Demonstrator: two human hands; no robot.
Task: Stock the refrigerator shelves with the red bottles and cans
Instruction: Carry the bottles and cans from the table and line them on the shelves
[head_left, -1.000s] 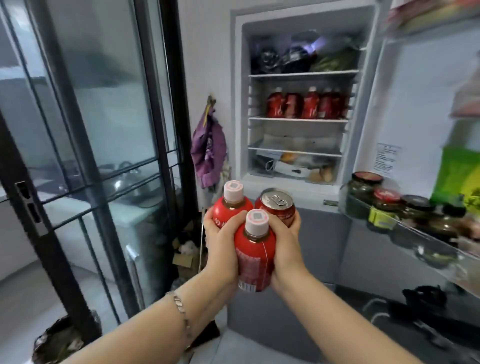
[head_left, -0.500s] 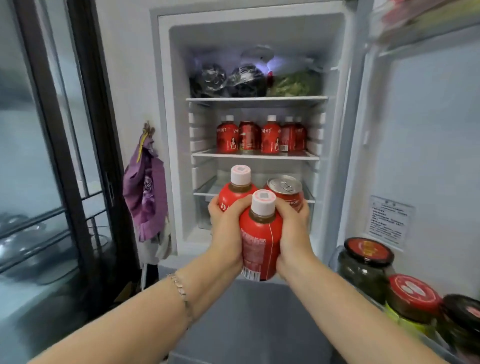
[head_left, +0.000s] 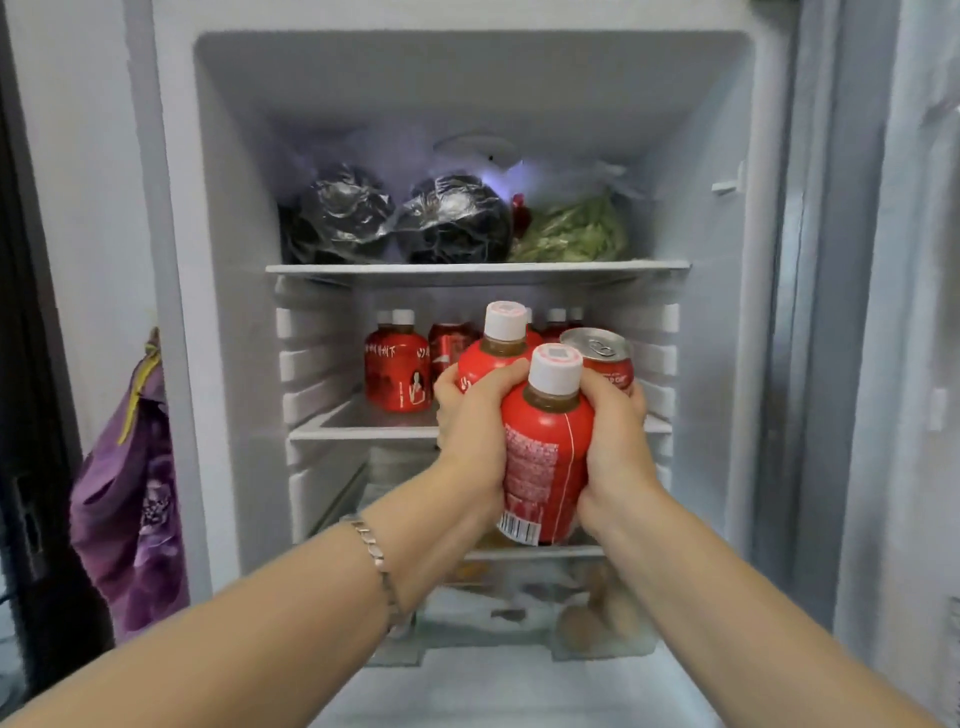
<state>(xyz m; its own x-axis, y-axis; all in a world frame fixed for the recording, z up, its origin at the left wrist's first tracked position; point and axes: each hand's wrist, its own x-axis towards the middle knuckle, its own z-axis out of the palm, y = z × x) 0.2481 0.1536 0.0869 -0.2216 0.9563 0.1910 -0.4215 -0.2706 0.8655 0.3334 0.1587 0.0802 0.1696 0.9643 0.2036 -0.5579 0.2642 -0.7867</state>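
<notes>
Currently, both hands carry one cluster of three containers, all upright with long axes vertical. Nearest, the front bottle (head_left: 545, 441) is clamped between the left hand (head_left: 467, 431) at 9 o'clock and the right hand (head_left: 613, 447) at 3 o'clock. The left fingers (head_left: 496, 376) curl round the rear bottle (head_left: 493, 353), at 11 o'clock of the front bottle. The right fingers (head_left: 597, 384) curl round the can (head_left: 605, 358), at 1 o'clock. Beyond, the middle shelf (head_left: 358, 431) lies at 12 o'clock, its front edge passing behind the hands. Stocked bottles (head_left: 397, 371) fill its left and rear, so free space appears to be at the front. Neither hand is nearer.
</notes>
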